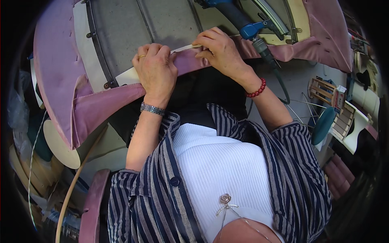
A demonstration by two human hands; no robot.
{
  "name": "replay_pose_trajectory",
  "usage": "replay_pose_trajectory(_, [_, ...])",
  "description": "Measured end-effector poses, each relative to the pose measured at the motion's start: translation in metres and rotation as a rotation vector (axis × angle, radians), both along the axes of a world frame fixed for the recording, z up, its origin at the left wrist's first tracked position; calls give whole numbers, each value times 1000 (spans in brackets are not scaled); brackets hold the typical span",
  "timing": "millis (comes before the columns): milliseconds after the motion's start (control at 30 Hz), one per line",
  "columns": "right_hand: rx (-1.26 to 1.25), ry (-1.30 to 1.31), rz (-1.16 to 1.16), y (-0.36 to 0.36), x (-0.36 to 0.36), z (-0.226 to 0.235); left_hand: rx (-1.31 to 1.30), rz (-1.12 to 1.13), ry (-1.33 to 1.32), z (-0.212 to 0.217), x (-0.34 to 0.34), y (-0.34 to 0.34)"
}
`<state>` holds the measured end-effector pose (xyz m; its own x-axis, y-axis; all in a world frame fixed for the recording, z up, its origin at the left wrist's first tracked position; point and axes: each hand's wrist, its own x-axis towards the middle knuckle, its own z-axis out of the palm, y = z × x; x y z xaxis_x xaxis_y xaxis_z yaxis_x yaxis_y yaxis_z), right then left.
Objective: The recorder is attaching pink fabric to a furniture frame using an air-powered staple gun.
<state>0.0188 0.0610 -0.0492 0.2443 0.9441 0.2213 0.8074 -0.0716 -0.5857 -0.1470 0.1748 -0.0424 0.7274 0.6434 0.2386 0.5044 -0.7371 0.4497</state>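
Observation:
In front of me lies an upholstered panel, underside up, with a grey backing (121, 32) crossed by dark metal rods. A pink-mauve cover (109, 103) wraps its rim and hangs in loose folds at the near left corner. My left hand (156, 71) is closed over the near edge, its fingers curled on the cover and a pale strip (128, 77). To its right, my right hand (221, 50) pinches the same edge between thumb and fingers. A blue air staple gun (233, 14) rests on the panel just beyond my right hand.
A dark green air hose (283, 83) runs from the gun's fitting down the right side. Small wooden racks (322, 90) and a teal oval piece (324, 125) stand at the right. A curved cane-like rod (75, 182) and a twisted cord (31, 170) are at the left.

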Motion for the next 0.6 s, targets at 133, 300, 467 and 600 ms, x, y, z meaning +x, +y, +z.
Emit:
replay_pose_trajectory(133, [42,15,-28,0,-2,-5,-3,12,-3,1,0,-1])
replay_pose_trajectory(300, [67,180,-209,9,-7,-9,-8,38,20,1,1,0])
replay_pose_trajectory(467, [184,29,-332,18,-19,-21,-18,46,73,1,1,0])
replay_pose_trajectory(600, [201,-22,-341,20,-20,-26,18,44,64,1,2,0])
